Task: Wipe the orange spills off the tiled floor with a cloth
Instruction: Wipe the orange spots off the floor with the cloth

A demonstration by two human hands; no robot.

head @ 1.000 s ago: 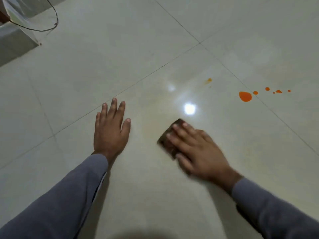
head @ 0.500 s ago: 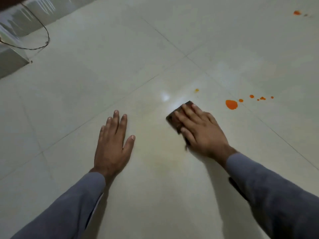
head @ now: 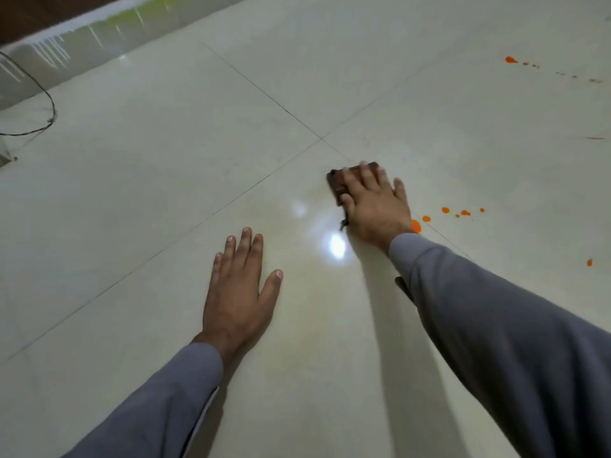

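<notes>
As we kneel over the pale tiled floor (head: 165, 200), our right hand (head: 373, 206) lies flat on the dark cloth (head: 339, 183), fingers straight and a little apart, pressing it to the tile just short of a grout crossing. Our left hand (head: 239, 292) is spread palm-down on bare tile nearer to us, holding nothing and, we judge, bracing our weight. Only the cloth's far and left edges show past the fingers, with a loose thread or corner trailing by the thumb; the rest is hidden under the palm.

Just right of the right wrist sits the nearest orange spill (head: 416, 226), partly hidden by it, with a string of smaller drops (head: 463, 212) beyond. One lone drop (head: 589, 262) lies well to the right, and a far trail (head: 510, 59) runs near the top right corner.

We take the cloth to be light, soft and limp, likely to bunch or fold if pushed from one edge, so a flat palm over its middle should serve better than a pinch. On glossy tile it should slide easily, and wet orange may smear rather than lift unless pressed down firmly. Most of the spills are not yet wiped
</notes>
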